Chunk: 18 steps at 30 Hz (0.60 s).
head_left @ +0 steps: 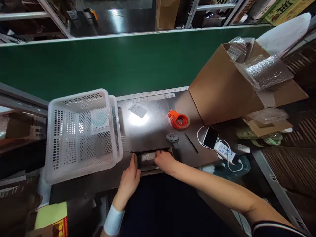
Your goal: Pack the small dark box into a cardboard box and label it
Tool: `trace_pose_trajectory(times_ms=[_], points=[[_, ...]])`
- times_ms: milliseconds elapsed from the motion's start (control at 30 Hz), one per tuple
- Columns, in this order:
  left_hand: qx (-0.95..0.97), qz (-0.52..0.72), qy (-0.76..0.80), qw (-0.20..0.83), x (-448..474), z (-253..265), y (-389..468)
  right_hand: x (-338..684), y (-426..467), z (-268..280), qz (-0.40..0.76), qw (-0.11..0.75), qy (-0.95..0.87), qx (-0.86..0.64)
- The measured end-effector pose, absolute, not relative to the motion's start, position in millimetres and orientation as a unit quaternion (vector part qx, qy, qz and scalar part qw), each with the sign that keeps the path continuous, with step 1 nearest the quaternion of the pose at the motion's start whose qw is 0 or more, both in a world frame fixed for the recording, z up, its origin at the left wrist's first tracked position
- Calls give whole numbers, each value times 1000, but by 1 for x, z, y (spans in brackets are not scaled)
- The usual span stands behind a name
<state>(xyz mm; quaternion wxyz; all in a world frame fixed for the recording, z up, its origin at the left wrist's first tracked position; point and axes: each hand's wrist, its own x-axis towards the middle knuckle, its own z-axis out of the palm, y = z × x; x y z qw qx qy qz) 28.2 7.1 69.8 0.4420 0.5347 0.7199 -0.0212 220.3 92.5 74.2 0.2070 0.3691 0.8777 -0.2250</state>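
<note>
Head view: a small open brown cardboard box (148, 172) sits at the near edge of a grey metal tabletop (153, 128), right against the person's dark clothing. Inside it lies something in shiny, clear wrinkled wrap (148, 156). The left hand (129, 176), with a white band (114, 220) around its wrist, is at the box's left side, fingers extended along the raised flap; I cannot tell whether they pinch it. The right hand (165, 161) reaches over the right part of the box, fingers curled, the tips near the wrap; whether they grip anything is hidden.

Just beyond the box is a grey oval device (172, 137), with a thin black stick (191, 143) beside it and a bright orange tape dispenser (179, 120) farther back. A white printed paper slip (137, 110) lies toward the far edge. Left stand nested white perforated plastic baskets (81, 140). On the right are a black-screened phone (210, 138), a white power strip (225, 151) and a large tilted brown carton (222, 85) topped with clear bubble wrap (268, 72). Behind everything runs a wide green belt (111, 62).
</note>
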Motion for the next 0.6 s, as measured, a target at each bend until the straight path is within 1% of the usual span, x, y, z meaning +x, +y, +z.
trace_pose_trajectory(times_ms=[67,100,133,267,300,367,467,533,600], points=[[519,-12,713,471,23,67,7,232,88,80,-218,188,883,372],[508,14,712,485,19,64,7,241,85,83,-216,167,886,374],[495,54,712,495,16,60,7,253,82,86,-213,128,890,383],[465,231,691,503,4,40,10,298,71,89,-163,-119,854,479],[457,269,681,505,4,36,13,303,70,87,-156,-159,846,485],[424,338,665,514,5,28,21,304,67,82,-157,-179,850,469],[363,419,662,504,10,24,36,293,66,70,-151,-164,850,478],[357,432,682,469,14,26,43,287,66,60,-152,-179,833,500],[387,406,725,401,18,31,45,287,66,50,-168,-218,821,500]])
